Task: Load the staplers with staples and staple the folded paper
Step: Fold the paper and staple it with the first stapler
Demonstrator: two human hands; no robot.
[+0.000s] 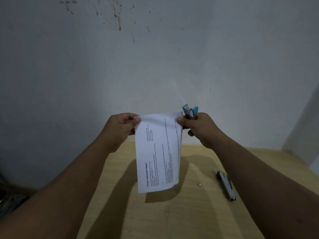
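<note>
1. White printed folded paper [158, 152] hangs above the pale wooden counter [189, 213], its top corners pinched by your left hand [120, 128] and right hand [198, 128].
2. Your right hand also grips a small blue-tipped metal stapler [189, 112].
3. A second, dark green stapler [226, 186] lies opened out on the counter, right.

The folded paper [158, 152] is showing as thin matt white sheet carrying black print. The blue stapler [189, 112] is pairing smooth light-blue plastic tips with shiny bare metal between them. The dark stapler [226, 186] is looking like dull grey metal. The surface [198, 218] is showing pale, matt wood grain. The wall [155, 57] is looking matt, painted and stained.
</note>
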